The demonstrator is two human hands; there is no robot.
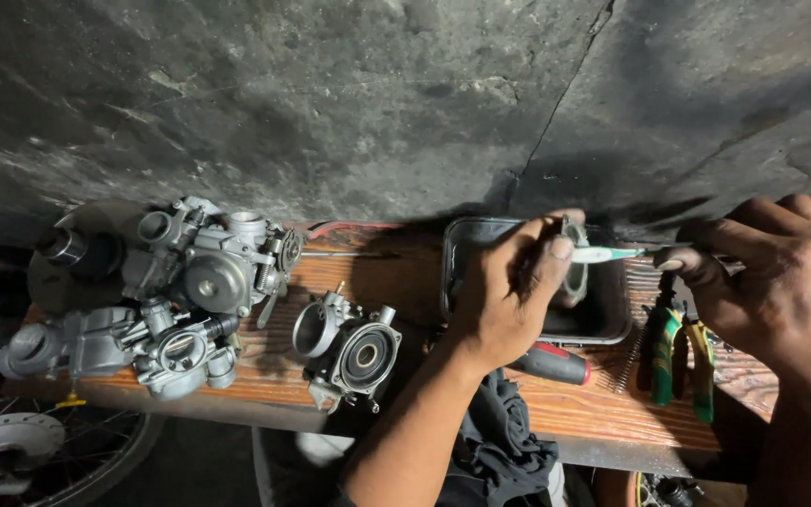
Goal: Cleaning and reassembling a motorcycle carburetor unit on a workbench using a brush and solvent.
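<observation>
My left hand [509,291] pinches a small grey metal part [574,268] over a dark rectangular tray [612,329] on a wooden bench. My right hand [762,277] grips a toothbrush [607,254] with a white and teal handle, its head against the metal part. The brush's bristles are hidden behind my left fingers.
Several grey carburetors lie on the bench: a cluster [208,268] at the left, another [133,347] below it, and one [349,347] near the middle. A red-handled screwdriver [556,364] and green-handled pliers [682,357] lie by the tray. A dark rag [504,437] hangs off the front edge. A spoked wheel [21,446] stands lower left.
</observation>
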